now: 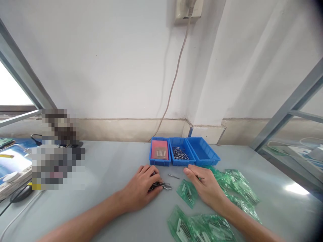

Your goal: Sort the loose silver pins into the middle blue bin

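My left hand [143,186] curls around a small bundle of thin metal pins [161,185] on the grey table, their ends sticking out past thumb and fingers. One loose pin [173,176] lies between my two hands. My right hand [205,183] is closed in a pinch just in front of the blue bins; whatever it holds, if anything, is hidden by the fingers. Under its left side lies a small green plastic bag [187,193] with several pins inside. The middle blue bin [191,155] contains a heap of similar pins [180,154].
The left blue bin [159,164] has a red sheet [159,144] and a small clear packet in it. A third blue bin [202,149] stands at right. More filled green bags [239,183] lie right and in front [202,228]. A cable [174,80] hangs behind; a mouse [22,194] sits far left.
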{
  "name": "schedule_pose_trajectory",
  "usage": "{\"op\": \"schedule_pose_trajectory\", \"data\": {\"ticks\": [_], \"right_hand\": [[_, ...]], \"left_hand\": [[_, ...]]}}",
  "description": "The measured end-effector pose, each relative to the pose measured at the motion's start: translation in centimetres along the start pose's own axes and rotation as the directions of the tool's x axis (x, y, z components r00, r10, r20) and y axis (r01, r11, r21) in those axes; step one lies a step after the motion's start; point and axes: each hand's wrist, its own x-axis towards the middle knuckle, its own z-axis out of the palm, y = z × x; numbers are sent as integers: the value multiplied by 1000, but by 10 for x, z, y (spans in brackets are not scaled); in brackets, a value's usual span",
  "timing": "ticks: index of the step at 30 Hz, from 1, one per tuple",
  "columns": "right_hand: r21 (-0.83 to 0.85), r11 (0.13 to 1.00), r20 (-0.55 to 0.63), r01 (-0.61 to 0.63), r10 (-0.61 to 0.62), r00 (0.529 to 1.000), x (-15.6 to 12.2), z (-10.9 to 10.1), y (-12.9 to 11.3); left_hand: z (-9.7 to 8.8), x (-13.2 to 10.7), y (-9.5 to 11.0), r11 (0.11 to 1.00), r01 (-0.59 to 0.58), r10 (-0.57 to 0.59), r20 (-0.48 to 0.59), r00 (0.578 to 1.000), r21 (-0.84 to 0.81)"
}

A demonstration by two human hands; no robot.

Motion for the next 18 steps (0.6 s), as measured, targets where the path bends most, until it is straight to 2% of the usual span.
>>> {"op": "schedule_pose_trajectory", "data": {"ticks": [5, 9, 14, 18], "right_hand": [[-79, 997, 20, -27, 29, 999, 7, -5, 4], [-123, 992, 75, 18, -9, 997, 9, -5, 5], [-193, 980, 53, 56, -46, 998, 6, -2, 6], [-152, 988, 30, 17, -12, 999, 5, -2, 5]], "left_hand": [[2, -1, -3, 1000, -1, 1, 4, 1000, 4], [1, -2, -3, 1000, -8, 8, 4, 1000, 6], [-1, -1, -1, 1000, -2, 2, 11, 1000, -2], [1, -2, -2, 1000, -10, 10, 6, 1000, 10]]}}
